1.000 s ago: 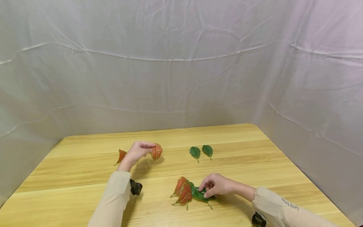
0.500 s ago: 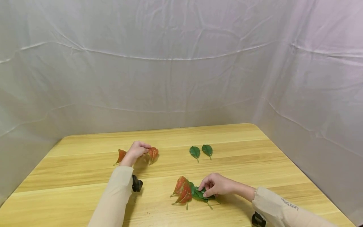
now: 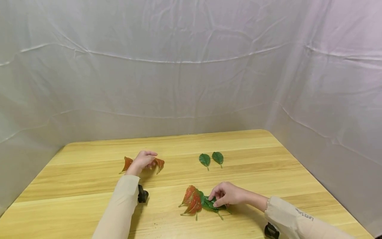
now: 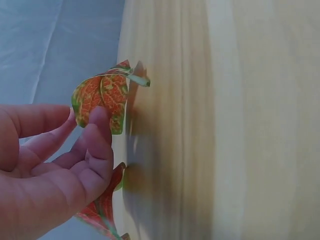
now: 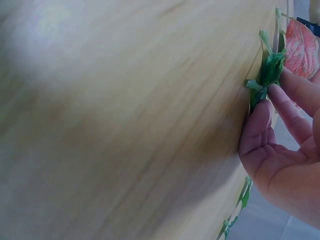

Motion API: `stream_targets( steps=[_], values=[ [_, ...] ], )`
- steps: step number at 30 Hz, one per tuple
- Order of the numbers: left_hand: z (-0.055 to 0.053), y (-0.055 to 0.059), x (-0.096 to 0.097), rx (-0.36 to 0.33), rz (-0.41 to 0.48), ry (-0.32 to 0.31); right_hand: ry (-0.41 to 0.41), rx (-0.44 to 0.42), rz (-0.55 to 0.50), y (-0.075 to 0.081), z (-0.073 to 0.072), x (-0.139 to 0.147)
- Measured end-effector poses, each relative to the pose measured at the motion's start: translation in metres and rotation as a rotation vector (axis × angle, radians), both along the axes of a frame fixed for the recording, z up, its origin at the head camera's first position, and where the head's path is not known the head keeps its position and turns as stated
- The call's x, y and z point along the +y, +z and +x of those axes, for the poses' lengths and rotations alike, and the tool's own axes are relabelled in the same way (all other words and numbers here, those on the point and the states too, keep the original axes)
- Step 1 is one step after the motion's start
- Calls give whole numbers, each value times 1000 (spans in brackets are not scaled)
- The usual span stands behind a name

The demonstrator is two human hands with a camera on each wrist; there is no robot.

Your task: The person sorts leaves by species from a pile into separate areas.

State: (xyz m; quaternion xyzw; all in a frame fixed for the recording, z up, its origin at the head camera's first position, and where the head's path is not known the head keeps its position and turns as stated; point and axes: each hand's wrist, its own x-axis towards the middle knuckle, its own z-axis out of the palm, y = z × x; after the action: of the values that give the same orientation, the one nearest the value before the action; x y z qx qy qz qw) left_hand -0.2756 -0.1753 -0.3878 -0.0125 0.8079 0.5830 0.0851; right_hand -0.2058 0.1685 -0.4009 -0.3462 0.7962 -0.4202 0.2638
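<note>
My left hand (image 3: 144, 162) is over the back left of the table, fingers spread apart beside a curved red artificial leaf (image 3: 160, 164). In the left wrist view, the thumb overlaps this mottled red-and-green leaf (image 4: 114, 92), and an index fingertip lies right at its edge. Another red leaf (image 3: 127, 162) sits left of that wrist. Near the front, my right hand (image 3: 228, 195) pinches a green leaf (image 3: 212, 205) in a small pile, thumb and index finger close together. Red leaves (image 3: 192, 203) overlap the pile's left side.
Two green leaves (image 3: 204, 160) lie side by side at the back, right of centre. The wood-grain table (image 3: 253, 149) is bordered by pale fabric walls (image 3: 179, 89) behind and at the sides. Black wrist devices (image 3: 142, 195) hang below both sleeves.
My left hand has moved slightly left and down, lowering the red leaf from a tilted-up hold to the table, and its fingers have loosened. The right hand stays at the green pile.
</note>
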Motion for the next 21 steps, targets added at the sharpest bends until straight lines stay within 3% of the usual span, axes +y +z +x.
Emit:
stream_targets(
  steps=[10,15,18,21],
  values=[
    [5,5,0,-10,-44,44,3,4,1,1,1,-1],
    [10,14,4,45,-156,99,-2,16,10,1,1,-1],
    [12,18,9,102,-235,105,-6,27,14,1,2,-1],
    [16,21,13,137,-260,90,-13,33,21,2,2,-1]
  ],
)
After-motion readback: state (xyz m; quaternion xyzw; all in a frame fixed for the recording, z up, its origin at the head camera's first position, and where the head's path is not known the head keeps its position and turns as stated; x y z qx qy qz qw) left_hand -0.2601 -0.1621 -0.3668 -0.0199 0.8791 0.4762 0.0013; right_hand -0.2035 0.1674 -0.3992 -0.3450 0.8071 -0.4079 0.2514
